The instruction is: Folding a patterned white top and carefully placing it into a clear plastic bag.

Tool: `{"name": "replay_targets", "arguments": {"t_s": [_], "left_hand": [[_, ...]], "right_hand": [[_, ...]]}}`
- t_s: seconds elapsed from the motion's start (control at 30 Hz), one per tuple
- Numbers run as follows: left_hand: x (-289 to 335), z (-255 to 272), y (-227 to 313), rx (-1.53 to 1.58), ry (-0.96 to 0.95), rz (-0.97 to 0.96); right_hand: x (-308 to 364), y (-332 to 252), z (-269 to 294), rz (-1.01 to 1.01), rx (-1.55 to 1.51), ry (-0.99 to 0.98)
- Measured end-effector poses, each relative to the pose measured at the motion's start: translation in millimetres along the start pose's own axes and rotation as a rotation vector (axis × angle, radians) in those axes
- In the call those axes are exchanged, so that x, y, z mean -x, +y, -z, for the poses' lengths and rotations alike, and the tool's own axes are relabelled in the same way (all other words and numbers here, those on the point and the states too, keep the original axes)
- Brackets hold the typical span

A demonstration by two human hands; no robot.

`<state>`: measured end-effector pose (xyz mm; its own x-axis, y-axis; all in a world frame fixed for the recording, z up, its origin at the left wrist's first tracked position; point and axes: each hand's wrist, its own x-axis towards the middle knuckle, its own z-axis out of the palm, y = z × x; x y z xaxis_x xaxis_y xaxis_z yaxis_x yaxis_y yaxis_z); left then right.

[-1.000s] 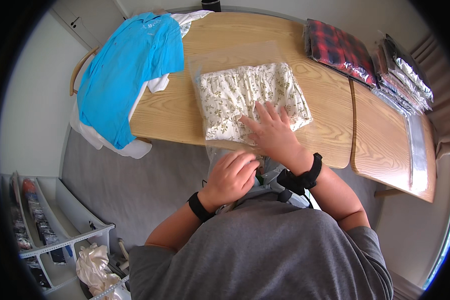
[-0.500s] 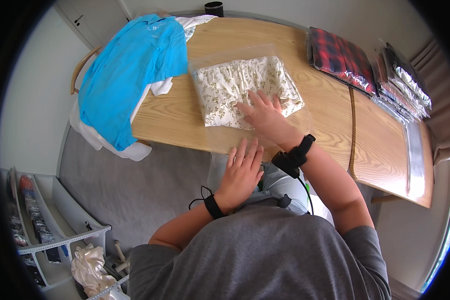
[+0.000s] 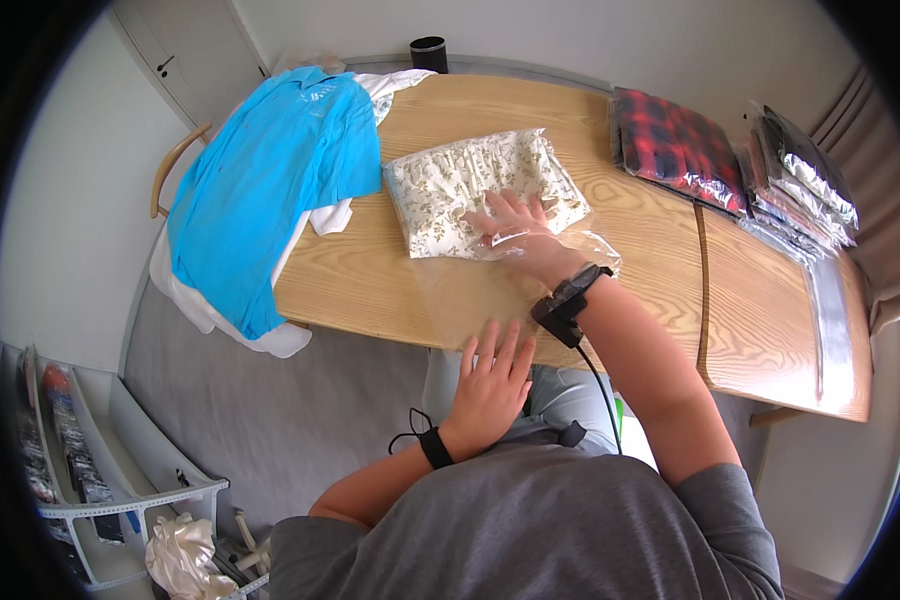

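Observation:
A folded white garment with a small green-brown floral print (image 3: 440, 200) lies on the wooden table inside a clear plastic bag (image 3: 470, 290). My right hand (image 3: 515, 222) rests on the garment's near part with its fingers spread, and the bag's clear film loops over the wrist, so the hand appears to be inside the bag. At the table's near edge, my left hand (image 3: 485, 390) lies flat with fingers stretched, its fingertips by the bag's near end. Neither hand grips anything.
On the left, a blue shirt (image 3: 270, 190) and white clothes drape over a chair (image 3: 173, 165) and the table. Bagged red-and-black plaid clothing (image 3: 675, 145) and a stack of bagged garments (image 3: 795, 180) lie at right, near flat clear bags (image 3: 832, 330). A shelf unit (image 3: 135, 500) stands lower left.
The film on the bag's right side has risen and bunched over my right wrist. My right hand stays spread on the garment, and my left stays by the near edge. The whole view has shifted slightly.

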<state>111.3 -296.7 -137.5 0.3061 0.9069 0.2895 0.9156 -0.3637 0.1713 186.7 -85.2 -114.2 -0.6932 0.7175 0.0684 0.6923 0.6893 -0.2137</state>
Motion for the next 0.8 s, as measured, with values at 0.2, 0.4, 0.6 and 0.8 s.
{"name": "replay_targets", "arguments": {"t_s": [0.2, 0.4, 0.6, 0.8], "left_hand": [[-9, 3, 7, -0.034, 0.022, 0.004], [-14, 2, 14, -0.048, 0.076, 0.012], [-13, 1, 7, -0.049, 0.102, 0.03], [-13, 0, 6, -0.049, 0.09, 0.025]], "right_hand": [[-19, 7, 2, -0.034, -0.129, 0.308], [-53, 24, 1, -0.496, 0.478, 0.308], [-44, 7, 52, -0.572, 0.378, -0.017], [-30, 16, 57, -0.606, -0.02, -0.198]]}}
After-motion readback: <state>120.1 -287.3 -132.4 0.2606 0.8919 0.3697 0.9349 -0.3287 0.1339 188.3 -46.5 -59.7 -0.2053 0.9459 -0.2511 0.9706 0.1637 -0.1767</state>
